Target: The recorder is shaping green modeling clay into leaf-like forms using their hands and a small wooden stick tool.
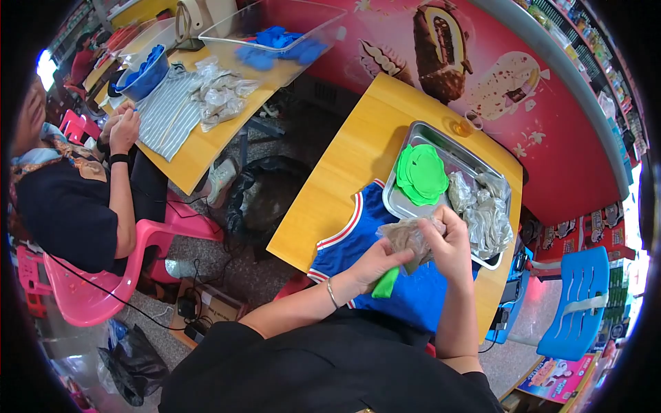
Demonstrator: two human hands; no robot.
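Note:
My left hand [376,264] and my right hand [450,242] hold a small clear plastic bag [405,233] with greyish-brown contents between them. A strip of bright green cloth-like material [385,284] hangs below my left palm, held by that hand. Under both hands lies a blue sleeveless jersey [341,236] with red and white trim. Just beyond is a metal tray [460,155]. Flat green pieces [423,175] are stacked on its left side, and several similar plastic bags [488,227] are heaped on its right.
A glass of amber liquid [467,125] stands near the wall. To the left, a seated person [67,206] works at another table [222,142] with a blue basin [140,77] and a clear bin [279,49]. A black-lined bucket [266,199] sits between the tables; a blue chair [573,304] is right.

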